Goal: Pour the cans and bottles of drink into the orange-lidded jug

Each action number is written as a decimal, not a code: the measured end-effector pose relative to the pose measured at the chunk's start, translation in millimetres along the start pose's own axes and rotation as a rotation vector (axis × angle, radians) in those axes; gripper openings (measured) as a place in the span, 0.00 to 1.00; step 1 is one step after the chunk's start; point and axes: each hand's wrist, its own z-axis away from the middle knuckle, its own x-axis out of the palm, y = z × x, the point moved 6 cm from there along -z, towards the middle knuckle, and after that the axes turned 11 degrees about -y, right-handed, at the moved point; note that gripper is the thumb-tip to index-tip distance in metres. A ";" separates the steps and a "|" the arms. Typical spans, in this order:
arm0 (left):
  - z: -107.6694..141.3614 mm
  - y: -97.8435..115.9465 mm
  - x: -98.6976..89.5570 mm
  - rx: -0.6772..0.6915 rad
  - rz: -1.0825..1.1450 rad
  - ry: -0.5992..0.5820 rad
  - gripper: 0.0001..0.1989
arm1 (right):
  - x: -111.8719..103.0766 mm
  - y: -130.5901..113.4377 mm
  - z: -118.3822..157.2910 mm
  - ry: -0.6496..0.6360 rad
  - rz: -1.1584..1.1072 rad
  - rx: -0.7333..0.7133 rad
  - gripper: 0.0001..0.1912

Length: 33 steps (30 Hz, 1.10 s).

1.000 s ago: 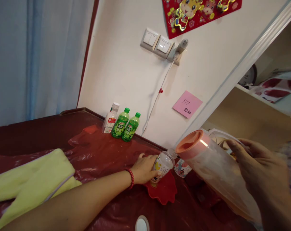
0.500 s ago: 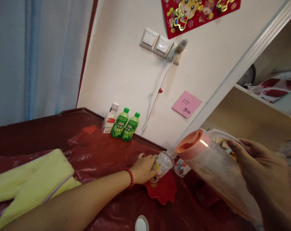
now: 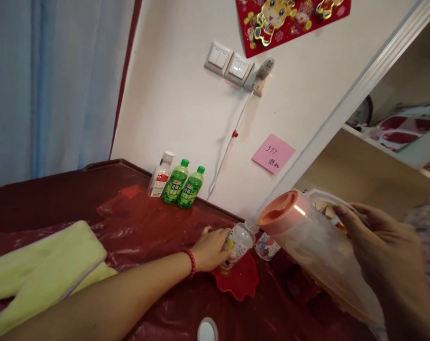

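Note:
My left hand (image 3: 214, 250), with a red bead bracelet (image 3: 191, 263) at the wrist, is wrapped round a clear plastic bottle (image 3: 241, 241) with a printed label and no cap. That bottle stands on or over a red scalloped dish (image 3: 239, 279). In my right hand (image 3: 381, 246) is the handle of a translucent pitcher (image 3: 317, 251) with an orange lid (image 3: 280, 208). The pitcher is tipped to the left, its lid edge at the bottle's mouth. Whether liquid is flowing I cannot make out. A white cap (image 3: 207, 328) lies near the front edge of the view.
Two green-capped bottles (image 3: 190, 188) and a white-capped clear bottle (image 3: 160, 175) stand by the wall. A yellow cloth (image 3: 54, 260) lies at left on the dark red table (image 3: 33, 194). Behind the pitcher is a printed cup-like container (image 3: 266, 247). A cord (image 3: 224, 158) hangs from the socket.
Both hands, the bottle and the pitcher hold nearly the same pose. The whole view has shifted slightly, with things sitting a little further left.

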 end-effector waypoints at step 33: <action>-0.2 0.1 0.2 0.003 -0.010 -0.006 0.25 | -3.9 1.8 1.2 -0.019 -0.045 -0.005 0.30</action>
